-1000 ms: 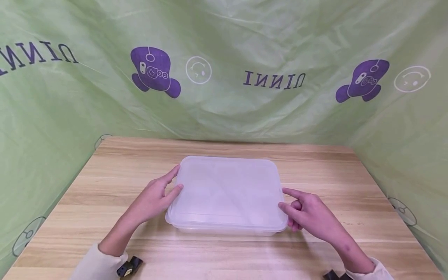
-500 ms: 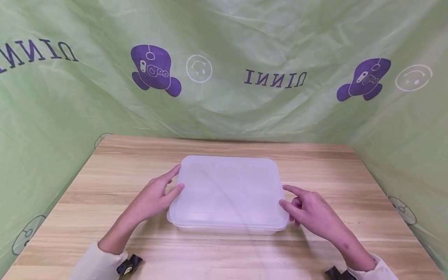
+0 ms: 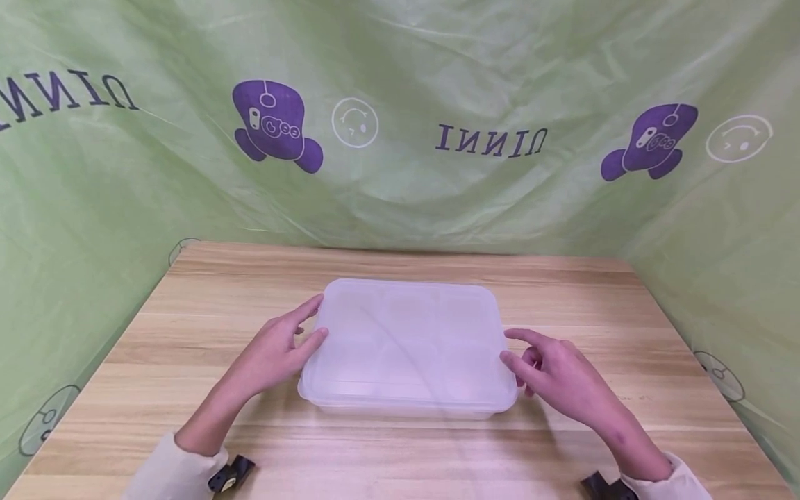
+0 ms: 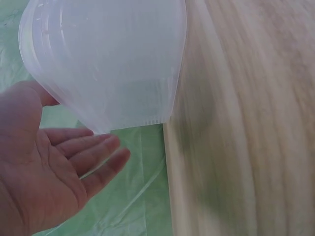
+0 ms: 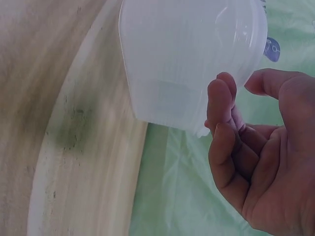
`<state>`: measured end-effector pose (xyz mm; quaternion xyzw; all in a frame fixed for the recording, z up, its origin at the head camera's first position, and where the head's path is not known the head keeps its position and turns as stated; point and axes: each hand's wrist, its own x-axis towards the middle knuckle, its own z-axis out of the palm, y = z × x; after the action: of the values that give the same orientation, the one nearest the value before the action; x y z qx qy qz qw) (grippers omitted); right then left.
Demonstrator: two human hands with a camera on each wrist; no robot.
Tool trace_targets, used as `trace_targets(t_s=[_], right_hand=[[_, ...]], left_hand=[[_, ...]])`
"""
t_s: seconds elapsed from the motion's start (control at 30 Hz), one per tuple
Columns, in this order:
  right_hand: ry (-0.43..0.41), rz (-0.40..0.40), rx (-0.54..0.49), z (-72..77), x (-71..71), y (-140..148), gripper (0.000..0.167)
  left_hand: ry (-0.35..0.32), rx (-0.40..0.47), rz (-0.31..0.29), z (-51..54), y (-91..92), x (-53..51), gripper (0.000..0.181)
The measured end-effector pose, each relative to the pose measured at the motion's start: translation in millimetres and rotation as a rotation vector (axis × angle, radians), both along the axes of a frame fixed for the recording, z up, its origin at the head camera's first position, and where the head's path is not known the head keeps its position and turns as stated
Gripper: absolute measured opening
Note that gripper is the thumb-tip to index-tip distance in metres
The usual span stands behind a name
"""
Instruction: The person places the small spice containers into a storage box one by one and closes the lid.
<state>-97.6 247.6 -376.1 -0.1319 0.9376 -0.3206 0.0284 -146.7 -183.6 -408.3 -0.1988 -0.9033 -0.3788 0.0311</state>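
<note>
A frosted, translucent plastic food box with a lid sits on the wooden table, in the middle of the head view. Faint compartments show through the lid. At its left end, my left hand touches the rim with thumb and index finger; the left wrist view shows its fingers fairly straight beside the box wall. My right hand is at the opposite end, thumb on the lid's edge and index finger against the side. In the right wrist view its other fingers are curled by the end wall.
The wooden table extends on all sides of the box. Green cloth with purple printed figures and mirrored lettering hangs behind and along both sides. Black wrist devices sit at the sleeve cuffs.
The compartment outlines under the lid show more clearly than a second ago. My right hand has shifted slightly away from me along the box's edge; my left hand has hardly moved.
</note>
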Motion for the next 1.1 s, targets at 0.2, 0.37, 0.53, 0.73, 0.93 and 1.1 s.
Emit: trace_targets(t_s=[0.2,0.37,0.53,0.73,0.93,1.1], right_hand=[[0.040,0.001,-0.094,-2.3,-17.2,4,0.045],[0.031,-0.020,-0.150,-6.6,-36.7,5,0.044],[-0.013,-0.051,-0.212,-10.3,-53.4,5,0.047],[-0.042,-0.080,-0.249,-15.9,-67.1,2,0.046],[-0.043,-0.090,-0.246,-21.3,-75.2,-1,0.045],[-0.035,-0.092,-0.253,-24.8,-78.9,-4,0.043]], left_hand=[[0.012,0.013,0.055,1.5,2.4,-3.3,0.053],[-0.013,0.039,0.078,0.6,4.1,-10.5,0.049],[-0.047,0.054,0.090,-2.3,6.2,-21.8,0.049],[-0.077,0.070,0.121,-7.4,10.0,-37.5,0.049],[-0.091,0.107,0.130,-8.9,13.1,-46.7,0.045],[-0.101,0.132,0.126,-9.6,13.9,-47.1,0.043]])
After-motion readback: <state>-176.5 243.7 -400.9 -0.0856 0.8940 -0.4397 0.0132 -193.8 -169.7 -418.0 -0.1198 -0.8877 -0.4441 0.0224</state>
